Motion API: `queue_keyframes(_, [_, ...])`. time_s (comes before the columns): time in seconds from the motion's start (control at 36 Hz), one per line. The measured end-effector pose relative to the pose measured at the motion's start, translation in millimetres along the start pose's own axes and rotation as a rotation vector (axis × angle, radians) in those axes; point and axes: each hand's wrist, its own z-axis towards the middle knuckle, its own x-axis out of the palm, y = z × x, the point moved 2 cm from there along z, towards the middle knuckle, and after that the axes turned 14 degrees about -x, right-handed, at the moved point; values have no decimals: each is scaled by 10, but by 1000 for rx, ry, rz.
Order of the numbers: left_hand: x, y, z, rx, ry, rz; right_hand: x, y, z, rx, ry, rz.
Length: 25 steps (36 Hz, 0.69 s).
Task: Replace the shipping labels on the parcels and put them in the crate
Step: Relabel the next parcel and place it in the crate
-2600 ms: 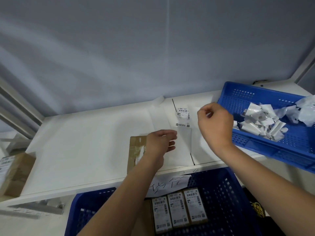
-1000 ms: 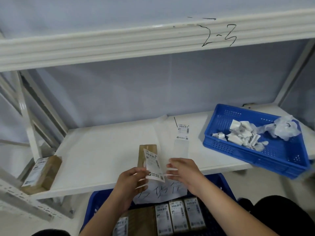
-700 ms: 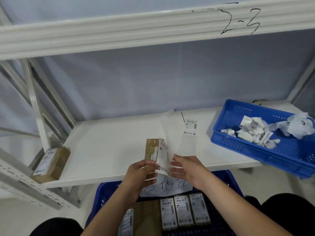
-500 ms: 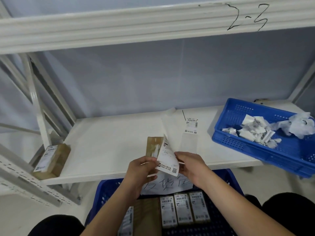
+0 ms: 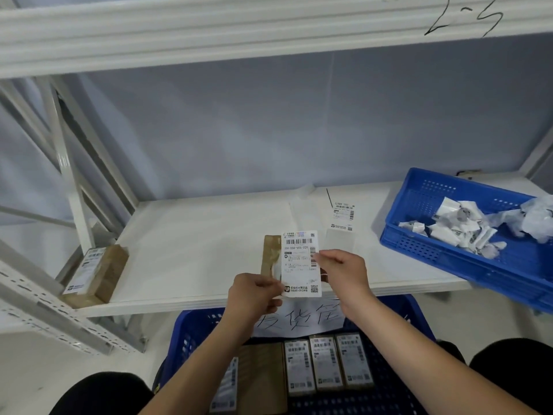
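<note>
both the left hand (image 5: 257,295) and right hand (image 5: 341,269) pinch a fresh shipping label (image 5: 300,263) over the bare parcel (image 5: 269,254). sticking seems next; labelled parcels (image 5: 326,362) already fill the crate (image 5: 191,333) below it.

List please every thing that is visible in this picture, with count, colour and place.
label: 1, white, held up over the shelf edge by both hands
bare parcel: 1, brown, on the shelf behind the label
label strip: 1, white, on the shelf further back
left parcel: 1, brown with white label, shelf's left end
tray: 1, blue, shelf's right end, holds crumpled white scraps
crate: 1, blue, below the shelf, with a handwritten paper
labelled parcels: three plainly seen, brown, in the crate
shelf: 1, white
left hand: pinches the label's lower left
right hand: pinches its right edge
</note>
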Motion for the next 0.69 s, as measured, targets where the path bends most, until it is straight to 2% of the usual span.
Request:
queue_keyframes(0.14, [-104, -121, 37, -23, 65, 70, 41, 108, 49, -175, -42, -77])
queue_keyframes(0.22, [-229, -231, 102, 18, 36, 120, 48, 164, 176, -230, -35, -102])
queue_keyframes(0.47, [-224, -367, 406, 11, 108, -39, 127, -3, 518, -116, 85, -107])
queue_keyframes(0.69, [-136, -370, 686, -41, 124, -42, 291, -78, 712, -93, 148, -69])
